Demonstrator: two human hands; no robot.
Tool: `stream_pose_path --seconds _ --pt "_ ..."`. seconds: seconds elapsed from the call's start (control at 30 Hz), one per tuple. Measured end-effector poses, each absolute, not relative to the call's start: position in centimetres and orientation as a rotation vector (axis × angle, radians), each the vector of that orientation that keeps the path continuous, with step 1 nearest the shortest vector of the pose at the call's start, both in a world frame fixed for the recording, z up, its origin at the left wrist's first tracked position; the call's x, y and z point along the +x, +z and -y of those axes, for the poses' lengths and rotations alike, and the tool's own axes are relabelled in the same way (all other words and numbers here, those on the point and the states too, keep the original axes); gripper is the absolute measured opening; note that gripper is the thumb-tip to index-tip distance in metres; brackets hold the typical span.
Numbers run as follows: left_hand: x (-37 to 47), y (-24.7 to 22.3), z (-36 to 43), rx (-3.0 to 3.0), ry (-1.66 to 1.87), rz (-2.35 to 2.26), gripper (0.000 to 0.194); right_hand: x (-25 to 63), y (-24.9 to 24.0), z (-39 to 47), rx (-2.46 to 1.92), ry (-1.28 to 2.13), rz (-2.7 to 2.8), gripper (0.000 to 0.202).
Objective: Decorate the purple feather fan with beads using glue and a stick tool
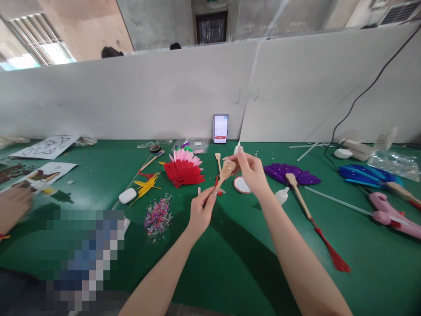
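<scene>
My left hand (pixel 201 210) is closed around the lower part of a pale wooden fan handle (pixel 226 169), its broad head tilted up to the right. My right hand (pixel 249 172) is pinched at that head; whatever lies between the fingertips is too small to make out. A white nozzle tip (pixel 238 145) shows behind the right fingers, and I cannot tell whether it is held. Below the left hand's grip hangs a bit of red tassel. Beyond the hands lies another wooden handle (pixel 218 159). A round white-topped dish (pixel 242 185) and a white squeeze bottle (pixel 282 195) are near my right forearm.
Red feathers (pixel 183 172), yellow feathers (pixel 145 188) and colourful flakes (pixel 158 217) lie left. A purple feather fan (pixel 291 174), blue feather fan (pixel 368 175) and pink glue gun (pixel 393 217) lie right. A phone (pixel 220 129) stands against the partition. Another person's hand (pixel 15 206) is at far left.
</scene>
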State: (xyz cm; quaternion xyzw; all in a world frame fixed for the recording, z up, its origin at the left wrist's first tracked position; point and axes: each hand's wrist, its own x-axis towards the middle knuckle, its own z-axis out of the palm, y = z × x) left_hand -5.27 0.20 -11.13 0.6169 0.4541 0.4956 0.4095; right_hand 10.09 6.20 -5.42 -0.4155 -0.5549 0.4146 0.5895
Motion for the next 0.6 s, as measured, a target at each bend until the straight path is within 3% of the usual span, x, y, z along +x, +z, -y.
stream_pose_path --seconds 0.27,0.6 --pt "-5.3 -10.7 -0.2 1.561 1.239 -1.201 0.038 9.7 -5.7 -5.9 -0.960 0.908 1.364 0.025" --pt "-5.1 -11.3 -0.1 1.586 1.234 -1.185 0.039 9.5 -6.3 -6.1 -1.007 0.778 1.290 0.030"
